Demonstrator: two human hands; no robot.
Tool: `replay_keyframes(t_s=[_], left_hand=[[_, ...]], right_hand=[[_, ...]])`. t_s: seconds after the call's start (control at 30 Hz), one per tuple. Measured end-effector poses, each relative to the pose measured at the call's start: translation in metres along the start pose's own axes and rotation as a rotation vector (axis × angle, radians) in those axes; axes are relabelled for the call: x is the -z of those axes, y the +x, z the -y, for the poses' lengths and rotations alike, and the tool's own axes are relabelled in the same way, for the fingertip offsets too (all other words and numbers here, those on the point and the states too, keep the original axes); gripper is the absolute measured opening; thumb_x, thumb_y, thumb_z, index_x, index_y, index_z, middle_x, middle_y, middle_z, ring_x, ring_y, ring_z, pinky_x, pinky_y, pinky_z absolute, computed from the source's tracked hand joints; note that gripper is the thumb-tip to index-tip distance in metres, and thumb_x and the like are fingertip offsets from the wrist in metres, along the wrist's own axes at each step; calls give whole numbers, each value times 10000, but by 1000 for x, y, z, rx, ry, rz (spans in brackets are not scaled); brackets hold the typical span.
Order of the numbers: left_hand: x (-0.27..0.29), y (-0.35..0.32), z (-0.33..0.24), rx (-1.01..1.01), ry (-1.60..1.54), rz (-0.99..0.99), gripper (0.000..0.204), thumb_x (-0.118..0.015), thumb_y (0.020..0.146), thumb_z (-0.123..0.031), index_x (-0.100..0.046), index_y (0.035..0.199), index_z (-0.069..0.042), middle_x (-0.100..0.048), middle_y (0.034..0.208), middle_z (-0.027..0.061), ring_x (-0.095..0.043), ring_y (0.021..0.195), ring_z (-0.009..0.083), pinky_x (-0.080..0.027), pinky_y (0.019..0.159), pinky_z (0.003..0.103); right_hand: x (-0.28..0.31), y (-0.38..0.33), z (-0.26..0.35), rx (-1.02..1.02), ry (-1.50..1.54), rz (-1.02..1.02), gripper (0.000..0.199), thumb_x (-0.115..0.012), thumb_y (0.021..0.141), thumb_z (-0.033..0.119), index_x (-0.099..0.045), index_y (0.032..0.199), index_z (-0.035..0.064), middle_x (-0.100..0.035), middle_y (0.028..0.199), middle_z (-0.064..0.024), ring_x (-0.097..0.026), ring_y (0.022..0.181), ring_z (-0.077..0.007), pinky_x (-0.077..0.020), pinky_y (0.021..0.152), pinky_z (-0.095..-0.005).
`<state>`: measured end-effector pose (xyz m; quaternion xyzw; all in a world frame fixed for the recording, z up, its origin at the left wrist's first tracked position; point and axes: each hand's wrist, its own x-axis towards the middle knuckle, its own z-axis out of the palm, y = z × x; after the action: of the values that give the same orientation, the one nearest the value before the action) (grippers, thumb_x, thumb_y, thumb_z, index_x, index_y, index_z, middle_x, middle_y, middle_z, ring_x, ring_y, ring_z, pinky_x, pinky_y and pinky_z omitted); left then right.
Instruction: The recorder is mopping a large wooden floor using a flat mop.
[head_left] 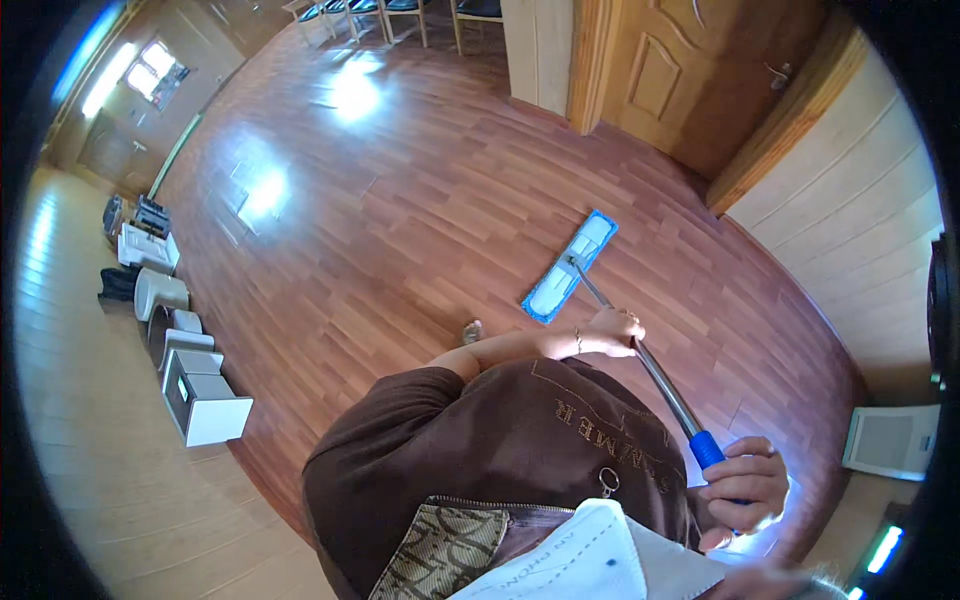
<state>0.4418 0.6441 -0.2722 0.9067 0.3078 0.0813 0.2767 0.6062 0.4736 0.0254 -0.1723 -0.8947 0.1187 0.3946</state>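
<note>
A flat mop (572, 262) with a blue-edged pad and white top plate lies on the floor ahead of me, slanting from lower left to upper right. Its metal pole (662, 378) runs back toward my right side. Partway along the pole, my left hand (612, 332) is closed around it, with a bracelet at the wrist. The fingers of my right hand (745, 490) wrap the pole's upper end, at the blue grip (706, 450). A foot (472, 331) shows partly below my left forearm.
Wood-look floor (400, 200) with bright reflections spreads ahead. Boxes and white appliances (205, 385) line the left wall. A wooden door (690, 80) stands front right, a white unit (890, 442) is at far right, and chairs (405, 12) are at the back.
</note>
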Motion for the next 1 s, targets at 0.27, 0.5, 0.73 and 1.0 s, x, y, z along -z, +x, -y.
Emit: replay_keyframes(t_s=[0.27, 0.5, 0.73, 1.0], left_hand=[[28, -25, 105, 194, 12, -80, 133, -655, 714, -230, -610, 813, -154, -627, 921, 65, -603, 973, 280, -484, 787, 463], [65, -99, 198, 408, 39, -277, 88, -633, 731, -223, -634, 779, -149, -648, 850, 77, -619, 930, 314, -481, 720, 466], [89, -189, 278, 716, 29, -395, 85, -656, 703, -231, -658, 774, -184, -665, 886, 58, -624, 955, 306, -482, 737, 483], [75, -330, 331, 1071, 90, -421, 112, -620, 723, -142, -648, 831, -150, -642, 940, 78, -631, 930, 303, -520, 717, 437]], right_hand=[[-71, 16, -78, -67, 343, -125, 343, -741, 759, 459, -647, 762, 129, -674, 759, -30, -675, 741, -238, -484, 739, -400], [-146, 72, -122, -243, 370, -209, 288, -697, 767, 369, -668, 766, 82, -661, 745, -72, -659, 818, -298, -461, 800, -452], [-221, 131, -170, -229, 530, -41, 311, -652, 747, 379, -665, 765, 69, -674, 770, -83, -673, 829, -294, -446, 900, -469], [-294, 201, -187, -173, 741, 422, 119, -684, 738, 145, -646, 828, 78, -681, 910, -61, -628, 1030, -256, -357, 1001, -454]])
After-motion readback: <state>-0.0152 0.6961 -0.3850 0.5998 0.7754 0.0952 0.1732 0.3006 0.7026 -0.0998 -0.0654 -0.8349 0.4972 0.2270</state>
